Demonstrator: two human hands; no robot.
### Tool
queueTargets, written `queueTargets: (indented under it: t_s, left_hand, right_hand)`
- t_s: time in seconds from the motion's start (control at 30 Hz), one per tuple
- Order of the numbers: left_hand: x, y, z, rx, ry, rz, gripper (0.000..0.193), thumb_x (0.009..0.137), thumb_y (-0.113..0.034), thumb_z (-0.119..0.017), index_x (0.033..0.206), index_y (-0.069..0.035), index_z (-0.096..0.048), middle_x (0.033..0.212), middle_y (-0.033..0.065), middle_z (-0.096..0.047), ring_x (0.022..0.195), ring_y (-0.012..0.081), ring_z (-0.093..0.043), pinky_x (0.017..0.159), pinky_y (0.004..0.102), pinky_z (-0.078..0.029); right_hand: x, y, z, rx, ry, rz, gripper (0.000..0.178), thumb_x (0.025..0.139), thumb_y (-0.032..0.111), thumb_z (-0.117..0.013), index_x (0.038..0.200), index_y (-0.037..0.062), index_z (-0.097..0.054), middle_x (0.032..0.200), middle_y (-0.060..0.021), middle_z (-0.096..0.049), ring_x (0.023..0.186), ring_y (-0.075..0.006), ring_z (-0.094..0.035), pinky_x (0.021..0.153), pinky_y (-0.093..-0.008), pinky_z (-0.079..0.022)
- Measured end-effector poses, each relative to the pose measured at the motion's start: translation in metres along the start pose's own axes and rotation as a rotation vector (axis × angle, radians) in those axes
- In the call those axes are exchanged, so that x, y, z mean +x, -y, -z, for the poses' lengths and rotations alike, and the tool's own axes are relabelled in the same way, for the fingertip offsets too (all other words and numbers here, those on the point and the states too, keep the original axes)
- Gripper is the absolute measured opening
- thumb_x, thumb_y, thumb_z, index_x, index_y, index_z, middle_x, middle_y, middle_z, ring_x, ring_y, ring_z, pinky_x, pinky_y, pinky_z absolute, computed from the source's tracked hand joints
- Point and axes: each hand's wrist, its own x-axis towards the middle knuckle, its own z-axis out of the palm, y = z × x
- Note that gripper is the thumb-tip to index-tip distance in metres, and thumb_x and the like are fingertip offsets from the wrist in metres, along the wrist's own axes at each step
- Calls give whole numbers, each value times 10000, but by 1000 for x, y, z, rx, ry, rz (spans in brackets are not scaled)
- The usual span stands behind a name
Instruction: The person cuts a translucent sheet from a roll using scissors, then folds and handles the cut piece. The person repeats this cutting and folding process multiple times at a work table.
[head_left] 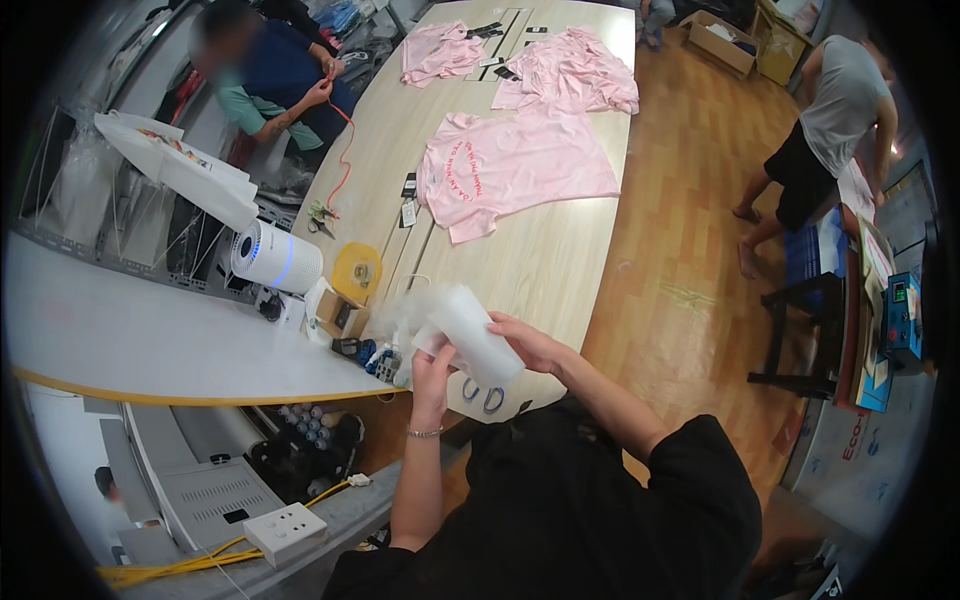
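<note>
Over the near end of the long wooden table [570, 235] I hold a whitish, translucent roll [482, 335] that looks like thin plastic sheet. My left hand [434, 376] grips its near left edge, where a loose flap hangs. The fingers of my right hand [528, 345] are wrapped round its right side. A blurred, see-through part spreads from the roll's left side. Farther along the table lies a pink T-shirt [520, 165] with red lettering, spread out, and beyond it are a bunched pink shirt [575, 75] and a smaller pink one [440, 52].
Scissors [320, 220], a yellow round object [357, 270] and a white cylindrical appliance [277, 257] stand along the left. A seated person [270, 90] handles a red cord there. Another person [835, 110] bends at a bench on the right. A power strip [285, 530] lies lower left.
</note>
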Motion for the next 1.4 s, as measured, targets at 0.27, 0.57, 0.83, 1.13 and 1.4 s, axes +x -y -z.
queueTargets:
  t_s: [0.27,0.57,0.83,1.13,1.4]
  left_hand:
    - [11,-6,-3,184,-39,103,489,1057,-221,-690,1484,-4,-590,1237,63,-724,981,129,-698,779,285,-564]
    - [14,13,-10,201,-19,34,743,979,-118,-790,1598,35,-408,1332,135,-659,1037,133,-691,826,264,-553]
    - [2,1,-1,-128,46,76,550,967,-49,-666,1498,15,-538,1193,81,-712,1076,158,-661,960,334,-526]
    - [-4,7,31,-642,89,194,540,951,-152,-600,1477,-29,-568,1235,74,-718,1166,244,-667,1136,456,-500]
    - [-11,24,40,-608,129,225,456,1041,-151,-709,1469,-52,-587,1354,94,-710,1210,234,-705,1049,419,-577]
  right_hand:
    - [1,3,-2,-137,-64,35,737,1022,357,-726,1591,34,-388,1488,-157,-557,1336,-282,-592,1091,-440,-528]
    - [-1,10,7,-4,-162,88,724,986,271,-751,1594,84,-404,1462,-118,-582,1340,-258,-598,1091,-449,-542]
    - [-1,4,19,208,24,85,873,965,402,-757,1674,154,-311,1589,-97,-493,1444,-267,-520,1176,-495,-470]
    - [-1,5,14,223,60,74,841,927,225,-816,1622,53,-375,1510,-131,-583,1362,-262,-616,1144,-458,-524]
    - [-3,0,17,165,44,26,810,889,133,-841,1584,48,-435,1464,-135,-625,1331,-273,-646,1125,-451,-549]
